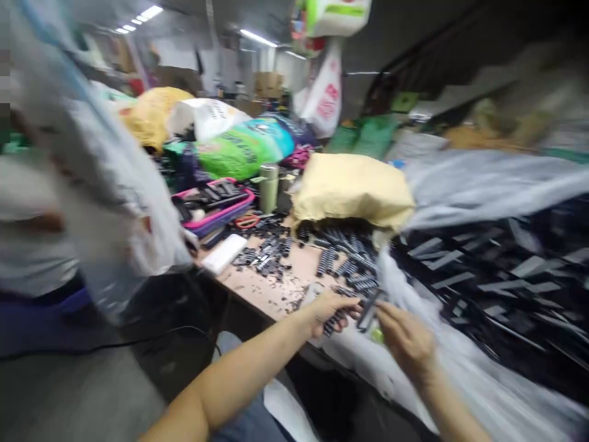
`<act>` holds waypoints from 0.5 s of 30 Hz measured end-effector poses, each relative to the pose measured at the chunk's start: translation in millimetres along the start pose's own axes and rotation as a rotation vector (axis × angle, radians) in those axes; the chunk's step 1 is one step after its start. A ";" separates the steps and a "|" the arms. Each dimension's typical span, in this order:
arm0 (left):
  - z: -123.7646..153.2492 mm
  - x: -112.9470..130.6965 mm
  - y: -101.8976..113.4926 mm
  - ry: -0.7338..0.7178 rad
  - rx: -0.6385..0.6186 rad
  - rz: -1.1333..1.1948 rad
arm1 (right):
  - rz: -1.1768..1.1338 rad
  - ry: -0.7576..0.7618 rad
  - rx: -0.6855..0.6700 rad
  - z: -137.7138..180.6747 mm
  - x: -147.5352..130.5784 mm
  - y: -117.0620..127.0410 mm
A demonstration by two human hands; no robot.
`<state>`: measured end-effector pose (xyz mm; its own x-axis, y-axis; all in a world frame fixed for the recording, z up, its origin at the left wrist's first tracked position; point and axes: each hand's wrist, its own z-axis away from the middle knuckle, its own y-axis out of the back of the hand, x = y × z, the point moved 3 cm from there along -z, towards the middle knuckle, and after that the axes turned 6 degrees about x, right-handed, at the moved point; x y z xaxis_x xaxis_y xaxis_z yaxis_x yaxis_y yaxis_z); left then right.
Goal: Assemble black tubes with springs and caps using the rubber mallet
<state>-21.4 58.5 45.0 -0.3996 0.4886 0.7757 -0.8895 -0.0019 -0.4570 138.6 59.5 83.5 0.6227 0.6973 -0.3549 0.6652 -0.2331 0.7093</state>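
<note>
My left hand (329, 312) is closed around a black ridged piece (330, 324) near the front edge of the table. My right hand (407, 337) pinches a dark, flat, narrow strip (368, 312) between thumb and fingers, close to the left fingertips. Blur hides the exact kind of both pieces, and I cannot tell whether they touch. Behind the hands, several black ridged pieces (329, 261) spill from the mouth of a yellow sack (354, 184). Small dark parts (267, 255) lie scattered on the pinkish tabletop (248, 294) to the left.
A large plastic bag (519, 270) of dark strips lies open at right. Left of the hands are a white box (224, 254), a pink-rimmed basket (216, 209) and a green flask (268, 187). Clear plastic sheeting (115, 172) hangs at left; a person (34, 227) sits behind it.
</note>
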 end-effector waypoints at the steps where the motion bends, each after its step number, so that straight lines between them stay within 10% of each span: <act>1: 0.0 -2.9 -3.1 -0.003 -0.024 -0.012 | 0.025 0.055 -0.026 8.4 3.5 -6.5; 9: 5.1 -22.2 -11.7 -0.179 0.072 -0.284 | -0.067 -0.168 -0.144 30.7 -15.6 -5.5; 15: 18.6 -20.7 -21.2 -0.716 0.162 -0.679 | -0.940 -1.168 -0.093 44.8 -16.7 -22.8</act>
<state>1.7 32.2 46.7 0.2120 -0.2104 0.9544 -0.9771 -0.0620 0.2034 131.4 22.8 46.0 -0.0060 -0.3644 -0.9312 0.9981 0.0542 -0.0276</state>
